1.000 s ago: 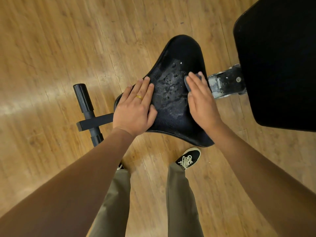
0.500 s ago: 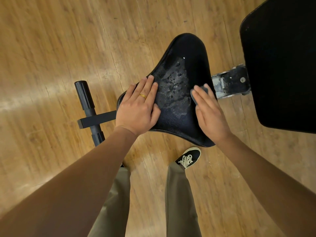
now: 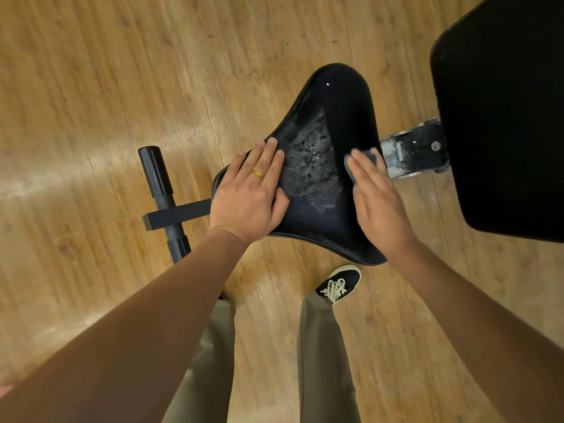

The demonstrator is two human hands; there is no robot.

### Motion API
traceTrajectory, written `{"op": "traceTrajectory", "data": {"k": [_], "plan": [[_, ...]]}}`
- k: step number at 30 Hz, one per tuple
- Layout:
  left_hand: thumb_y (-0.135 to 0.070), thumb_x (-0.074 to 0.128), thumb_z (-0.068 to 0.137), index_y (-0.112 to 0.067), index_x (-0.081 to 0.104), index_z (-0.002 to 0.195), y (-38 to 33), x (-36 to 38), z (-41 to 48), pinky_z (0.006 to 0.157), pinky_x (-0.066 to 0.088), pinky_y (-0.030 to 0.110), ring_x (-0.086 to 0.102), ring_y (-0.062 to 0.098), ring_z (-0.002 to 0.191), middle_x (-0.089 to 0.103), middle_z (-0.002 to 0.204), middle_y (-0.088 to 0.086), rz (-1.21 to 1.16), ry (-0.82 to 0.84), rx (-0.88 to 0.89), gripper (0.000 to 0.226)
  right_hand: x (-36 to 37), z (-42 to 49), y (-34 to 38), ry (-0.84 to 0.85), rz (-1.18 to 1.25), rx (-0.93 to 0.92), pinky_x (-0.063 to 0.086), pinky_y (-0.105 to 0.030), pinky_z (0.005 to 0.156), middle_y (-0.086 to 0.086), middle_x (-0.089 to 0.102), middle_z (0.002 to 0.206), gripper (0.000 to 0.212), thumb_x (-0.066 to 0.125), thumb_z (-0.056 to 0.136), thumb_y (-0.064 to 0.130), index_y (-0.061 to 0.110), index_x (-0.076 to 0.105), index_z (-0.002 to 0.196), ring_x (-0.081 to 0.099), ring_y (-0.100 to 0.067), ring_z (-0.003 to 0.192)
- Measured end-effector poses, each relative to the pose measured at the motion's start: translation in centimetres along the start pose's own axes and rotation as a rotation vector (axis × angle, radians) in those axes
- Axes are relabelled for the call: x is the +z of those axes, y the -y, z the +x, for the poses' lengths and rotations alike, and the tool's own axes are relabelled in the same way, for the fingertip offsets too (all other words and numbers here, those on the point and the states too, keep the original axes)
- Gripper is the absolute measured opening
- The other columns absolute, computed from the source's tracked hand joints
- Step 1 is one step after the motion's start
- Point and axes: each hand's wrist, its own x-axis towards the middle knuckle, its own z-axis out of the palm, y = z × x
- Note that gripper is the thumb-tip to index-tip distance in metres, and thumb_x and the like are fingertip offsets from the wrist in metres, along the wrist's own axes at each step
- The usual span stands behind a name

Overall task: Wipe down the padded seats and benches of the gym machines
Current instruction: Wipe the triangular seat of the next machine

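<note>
A black padded seat (image 3: 331, 117) of a gym bench sits in the middle of the view, its centre wet with droplets. My left hand (image 3: 248, 195) lies flat on the seat's left edge, fingers straight, a gold ring on one finger. My right hand (image 3: 378, 198) presses a small dark blue cloth (image 3: 367, 157) flat against the seat's right side; only the cloth's far edge shows past my fingertips. The large black back pad (image 3: 503, 117) fills the upper right.
A worn metal bracket (image 3: 412, 151) joins seat and back pad. A black foot bar with a padded roller (image 3: 154, 175) sticks out at the left. Wooden floor all around. My legs and one black shoe (image 3: 340, 283) stand just below the seat.
My right hand with the cloth has slid toward me and to the right along the seat's right side. The left hand has stayed on the left edge.
</note>
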Motion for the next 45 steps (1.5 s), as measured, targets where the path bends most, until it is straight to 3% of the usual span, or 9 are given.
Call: {"op": "traceTrajectory", "data": {"k": [4, 8, 13, 17, 23, 33, 37, 42, 45], "plan": [[-0.031, 0.041, 0.098, -0.005, 0.045, 0.147, 0.0, 0.1, -0.1, 0.121, 0.024, 0.047, 0.031, 0.027, 0.147, 0.037, 0.156, 0.013, -0.007, -0.018, 0.01, 0.055, 0.2, 0.8, 0.2, 0.016, -0.002, 0.017, 0.011, -0.024, 0.122, -0.004, 0.033, 0.16, 0.047, 0.038, 0.104, 0.007, 0.008, 0.038, 0.151, 0.009, -0.02, 0.152], [-0.031, 0.04, 0.098, -0.005, 0.045, 0.147, 0.0, 0.1, 0.0, 0.121, 0.023, 0.046, 0.031, 0.027, 0.147, 0.036, 0.157, 0.013, 0.004, -0.017, 0.008, 0.056, 0.3, 9.7, 1.6, -0.051, 0.005, -0.03, 0.016, -0.032, 0.123, -0.01, 0.037, 0.157, 0.045, 0.037, 0.103, 0.008, 0.003, 0.042, 0.148, 0.019, -0.036, 0.15], [-0.032, 0.039, 0.098, -0.006, 0.043, 0.148, 0.0, 0.1, 0.0, 0.121, 0.022, 0.045, 0.029, 0.026, 0.148, 0.035, 0.158, 0.012, 0.013, -0.007, 0.008, 0.056, -0.3, 16.8, 1.8, -0.031, -0.049, -0.047, 0.023, -0.041, 0.122, -0.009, 0.036, 0.158, 0.048, 0.035, 0.101, 0.009, 0.004, 0.041, 0.149, 0.022, -0.035, 0.149], [-0.031, 0.041, 0.098, -0.006, 0.044, 0.147, 0.0, 0.1, -0.1, 0.121, 0.023, 0.045, 0.031, 0.026, 0.147, 0.035, 0.157, 0.012, 0.011, -0.014, 0.009, 0.056, 0.1, 9.1, 0.9, -0.076, 0.014, -0.004, 0.016, -0.033, 0.124, -0.009, 0.035, 0.158, 0.046, 0.035, 0.103, 0.007, 0.005, 0.04, 0.149, 0.018, -0.031, 0.151], [-0.032, 0.041, 0.098, -0.006, 0.045, 0.147, 0.1, 0.3, -0.1, 0.12, 0.025, 0.047, 0.032, 0.026, 0.147, 0.036, 0.157, 0.012, 0.009, -0.025, 0.015, 0.055, 0.8, -2.1, 1.3, 0.028, -0.01, 0.1, 0.014, -0.025, 0.122, -0.001, 0.029, 0.161, 0.05, 0.035, 0.103, 0.009, 0.009, 0.035, 0.152, 0.01, -0.022, 0.154], [-0.03, 0.043, 0.097, -0.006, 0.046, 0.146, -0.1, 0.2, -0.1, 0.119, 0.027, 0.047, 0.035, 0.028, 0.145, 0.039, 0.155, 0.013, -0.002, -0.04, 0.012, 0.055, 0.2, 14.8, 1.9, -0.071, 0.011, 0.071, 0.02, -0.041, 0.123, -0.011, 0.032, 0.159, 0.048, 0.032, 0.104, 0.012, 0.003, 0.035, 0.151, 0.018, -0.037, 0.15], [-0.03, 0.042, 0.097, -0.007, 0.046, 0.147, -0.1, 0.1, 0.0, 0.12, 0.025, 0.047, 0.034, 0.027, 0.146, 0.039, 0.156, 0.013, 0.003, -0.023, 0.003, 0.055, 0.6, 8.2, 1.6, -0.114, 0.025, 0.076, 0.017, -0.032, 0.123, -0.011, 0.034, 0.158, 0.046, 0.035, 0.104, 0.009, 0.003, 0.038, 0.15, 0.02, -0.034, 0.15], [-0.031, 0.042, 0.097, -0.007, 0.044, 0.148, -0.1, 0.1, 0.0, 0.12, 0.024, 0.046, 0.033, 0.027, 0.146, 0.037, 0.156, 0.013, 0.007, -0.008, 0.003, 0.056, 1.1, -4.9, 3.1, 0.024, 0.035, 0.164, 0.015, -0.022, 0.119, 0.001, 0.026, 0.162, 0.05, 0.036, 0.105, 0.01, 0.012, 0.031, 0.154, 0.006, -0.016, 0.153], [-0.031, 0.041, 0.098, -0.006, 0.044, 0.148, -0.1, 0.1, -0.1, 0.12, 0.024, 0.046, 0.033, 0.027, 0.146, 0.037, 0.157, 0.013, 0.012, -0.013, 0.006, 0.056, 1.7, -4.4, 3.4, 0.004, 0.025, 0.17, 0.013, -0.024, 0.121, -0.001, 0.027, 0.162, 0.049, 0.036, 0.105, 0.01, 0.009, 0.033, 0.153, 0.008, -0.021, 0.153]]}}
